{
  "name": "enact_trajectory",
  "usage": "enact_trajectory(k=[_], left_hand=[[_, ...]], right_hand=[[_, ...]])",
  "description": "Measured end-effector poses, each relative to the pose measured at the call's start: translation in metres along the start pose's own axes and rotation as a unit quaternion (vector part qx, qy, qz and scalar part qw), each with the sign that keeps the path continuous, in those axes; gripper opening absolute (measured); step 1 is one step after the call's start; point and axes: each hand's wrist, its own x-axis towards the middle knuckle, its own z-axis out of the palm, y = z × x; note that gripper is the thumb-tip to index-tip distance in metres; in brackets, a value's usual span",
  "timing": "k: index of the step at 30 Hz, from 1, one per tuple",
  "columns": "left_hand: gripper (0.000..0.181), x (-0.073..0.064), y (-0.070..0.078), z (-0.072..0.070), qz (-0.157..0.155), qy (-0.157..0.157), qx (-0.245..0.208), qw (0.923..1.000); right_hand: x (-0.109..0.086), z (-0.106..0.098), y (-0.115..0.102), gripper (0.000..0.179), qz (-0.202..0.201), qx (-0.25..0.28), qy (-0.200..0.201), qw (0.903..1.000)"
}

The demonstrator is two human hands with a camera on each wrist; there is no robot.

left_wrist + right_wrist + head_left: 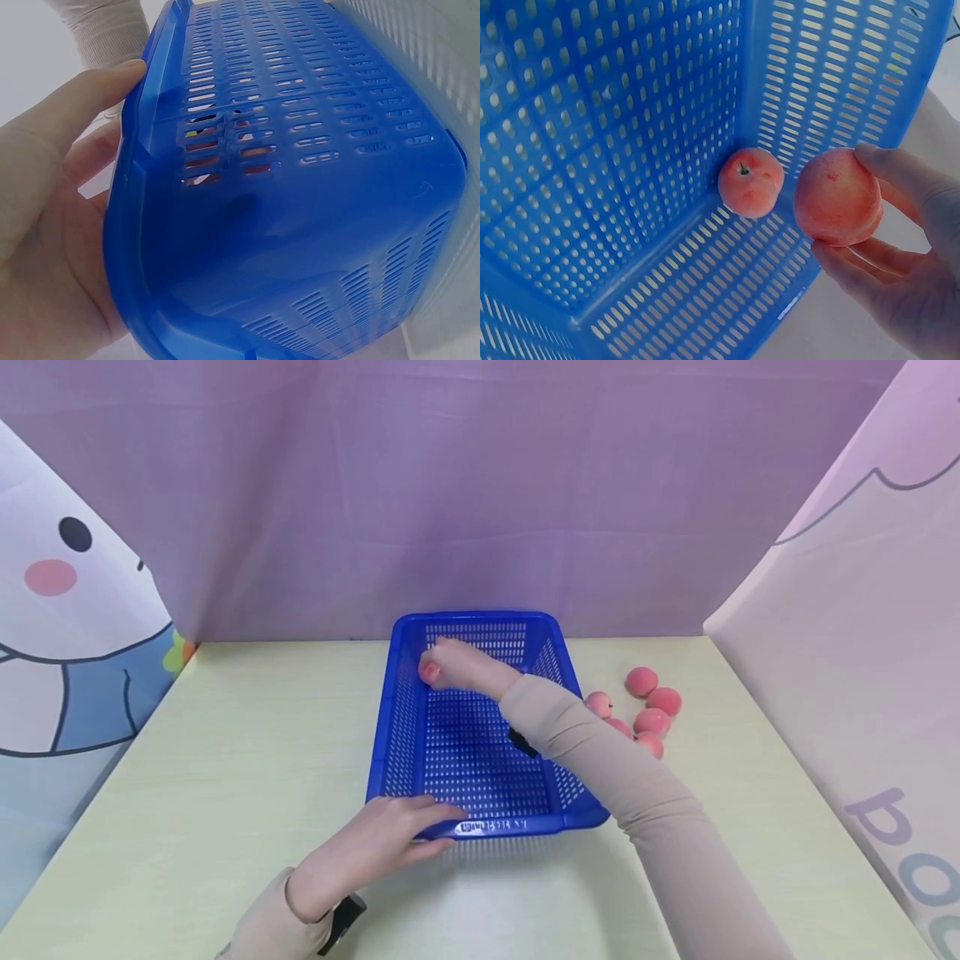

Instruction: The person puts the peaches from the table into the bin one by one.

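A blue plastic basket (378, 752) with slotted walls stands on the table in the head view. My left hand (386, 831) grips its near rim at the left; in the left wrist view the thumb (97, 94) lies on the rim with the other fingers behind it. My right hand (468, 667) reaches over the basket's far left part. In the right wrist view it holds a pinkish-red peach (838, 196) between thumb and fingers. Another peach (750, 181), stem showing, sits in the basket's corner just beyond the held one.
Several peaches (652, 721) lie in a loose group on the pale table (247, 735) right of the basket, some partly behind my right sleeve (600, 752). A purple cloth (480, 502) hangs behind the table, with printed panels at both sides.
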Motion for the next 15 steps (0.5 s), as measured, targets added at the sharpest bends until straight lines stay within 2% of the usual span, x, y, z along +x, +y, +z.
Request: enact_trajectory(k=[5, 11, 15], left_hand=[[0.023, 0.000, 0.001, 0.000, -0.003, -0.003, -0.003, 1.0000], [0.023, 0.001, 0.001, 0.000, -0.010, -0.013, -0.010, 0.9998], [0.023, 0.001, 0.001, 0.000, -0.008, -0.009, -0.008, 0.9999]], right_hand=[[0.001, 0.008, 0.000, 0.028, 0.010, 0.004, 0.002, 0.9999], [0.002, 0.018, 0.000, 0.035, 0.042, 0.013, 0.007, 0.9990], [0.003, 0.024, 0.001, 0.035, 0.040, 0.011, 0.018, 0.9990]])
